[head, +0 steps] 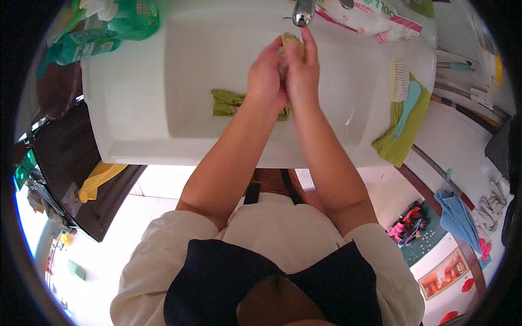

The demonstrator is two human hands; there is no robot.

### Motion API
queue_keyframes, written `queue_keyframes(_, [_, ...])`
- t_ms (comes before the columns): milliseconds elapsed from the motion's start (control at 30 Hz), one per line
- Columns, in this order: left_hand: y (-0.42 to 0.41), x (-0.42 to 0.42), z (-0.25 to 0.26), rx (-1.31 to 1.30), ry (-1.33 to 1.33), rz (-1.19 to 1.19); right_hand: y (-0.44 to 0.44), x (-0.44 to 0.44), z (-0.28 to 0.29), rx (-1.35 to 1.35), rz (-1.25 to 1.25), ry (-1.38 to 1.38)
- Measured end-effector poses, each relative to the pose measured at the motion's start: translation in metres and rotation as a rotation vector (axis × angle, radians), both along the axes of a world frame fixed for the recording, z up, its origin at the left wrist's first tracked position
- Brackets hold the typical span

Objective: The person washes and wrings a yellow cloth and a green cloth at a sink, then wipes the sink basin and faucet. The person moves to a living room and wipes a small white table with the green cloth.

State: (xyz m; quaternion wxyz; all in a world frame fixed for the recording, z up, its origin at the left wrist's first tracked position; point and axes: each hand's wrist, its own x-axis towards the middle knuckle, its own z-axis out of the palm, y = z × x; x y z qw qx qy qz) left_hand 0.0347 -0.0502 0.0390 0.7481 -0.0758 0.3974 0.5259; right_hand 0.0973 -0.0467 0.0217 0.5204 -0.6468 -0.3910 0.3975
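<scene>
My left hand and my right hand are pressed together under the metal faucet, over the basin of a white sink. Between them they hold a small yellowish-green object, perhaps a bunched cloth or a sponge; most of it is hidden by the fingers, and water or foam seems to be around it. My right index finger reaches up to the spout. Below my wrists a folded green cloth lies on the basin floor, partly covered by my left forearm.
Green bottles stand at the sink's upper left. A white and pink plastic packet lies behind the faucet's right side. On the right rim a scrub brush and a light-blue handled tool rest on a green cloth. A yellow cloth lies on the dark surface at left.
</scene>
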Motion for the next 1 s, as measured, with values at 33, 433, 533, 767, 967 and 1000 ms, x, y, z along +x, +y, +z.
queue_keyframes(33, [-0.003,-0.003,-0.004,0.027,-0.047,0.006,0.012,-0.003,0.008,-0.131,-0.095,0.277])
queue_keyframes(433, [-0.001,-0.032,-0.03,-0.093,0.003,-0.143,0.002,-0.029,-0.049,-0.24,0.119,-0.047])
queue_keyframes(533, [0.003,-0.054,-0.027,-0.159,0.124,-0.096,-0.028,-0.063,-0.014,-0.178,0.152,-0.217])
queue_keyframes(767, [-0.013,-0.04,-0.03,-0.162,-0.012,-0.142,-0.018,-0.028,0.007,-0.593,0.255,0.15])
queue_keyframes(967, [-0.081,-0.087,-0.085,0.075,0.321,-0.422,-0.063,-0.074,-0.006,-0.561,-0.105,0.427])
queue_keyframes(1000, [-0.073,-0.077,-0.048,-0.07,0.166,-0.412,-0.059,-0.059,-0.004,-0.641,-0.148,0.709])
